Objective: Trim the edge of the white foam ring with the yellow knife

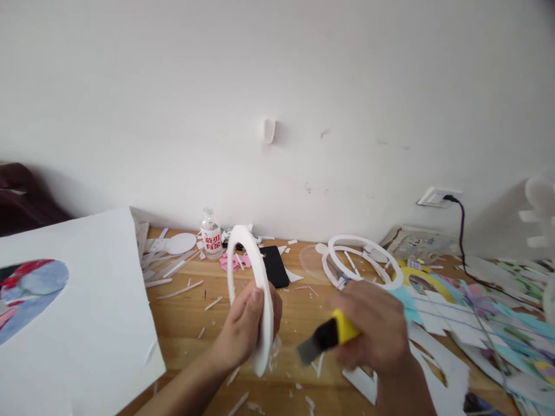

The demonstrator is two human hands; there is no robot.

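My left hand [249, 316] is closed around a white foam ring [262, 300], which stands on edge above the wooden table. The thumb presses on the near side of the ring and the fingers wrap behind it. My right hand [372, 326] grips a yellow and black utility knife [332, 336], its blade pointing left toward the ring. Blade and ring are apart, and the knife is smeared by motion. A black phone [274, 267] lies on the table behind the ring.
A large white board [108, 300] with a painted oval lies at left. A small bottle [211, 234] stands near the wall. More white rings [366, 238] lie back right, beside colourful foam scraps [489, 341]. A black cord [463, 231] runs from a wall socket [433, 196]. Cut strips litter the wooden table [191, 329].
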